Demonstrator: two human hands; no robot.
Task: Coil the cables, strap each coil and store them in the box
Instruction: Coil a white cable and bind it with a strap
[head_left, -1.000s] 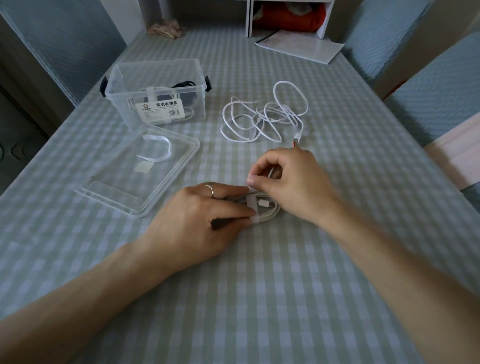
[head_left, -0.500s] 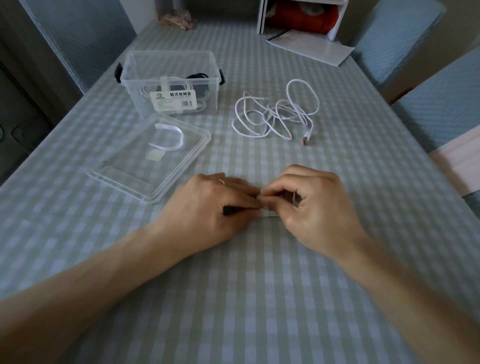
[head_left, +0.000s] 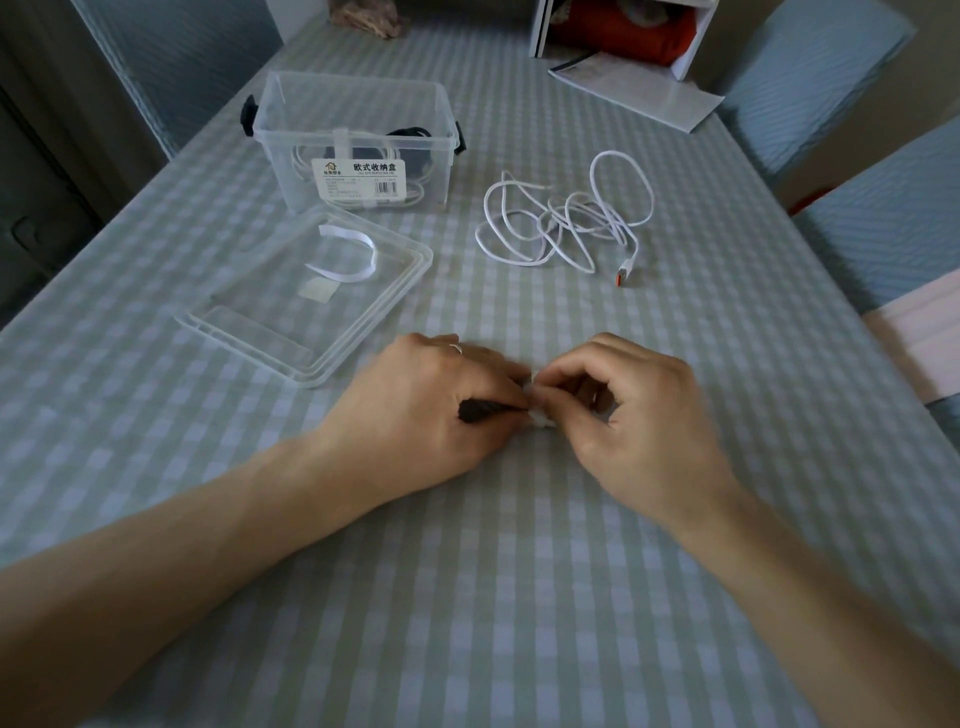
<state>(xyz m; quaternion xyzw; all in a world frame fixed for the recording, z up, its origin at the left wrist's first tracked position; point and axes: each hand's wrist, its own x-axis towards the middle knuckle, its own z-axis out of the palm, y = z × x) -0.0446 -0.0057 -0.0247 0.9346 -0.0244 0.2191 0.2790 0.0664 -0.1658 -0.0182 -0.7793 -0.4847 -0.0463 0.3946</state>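
My left hand (head_left: 436, 410) and my right hand (head_left: 634, 415) meet over a small white cable coil (head_left: 540, 421) at the table's middle. Both pinch the coil and the strap around it; the hands hide nearly all of it. A loose white cable (head_left: 566, 218) with an orange plug lies tangled beyond the hands. The clear plastic box (head_left: 358, 140) stands at the back left with coiled cables inside. Its lid (head_left: 311, 306) lies flat in front of it, with a white strap (head_left: 348, 254) on top.
A checked cloth (head_left: 519, 597) covers the table. Papers (head_left: 639, 88) and a white shelf unit with something red inside (head_left: 623, 26) sit at the far edge. Blue-covered chairs (head_left: 883, 218) stand along the right side.
My right hand has dropped from above the coil onto it, so the coil is now almost hidden. The view has tipped slightly, shifting everything down and right in frame.
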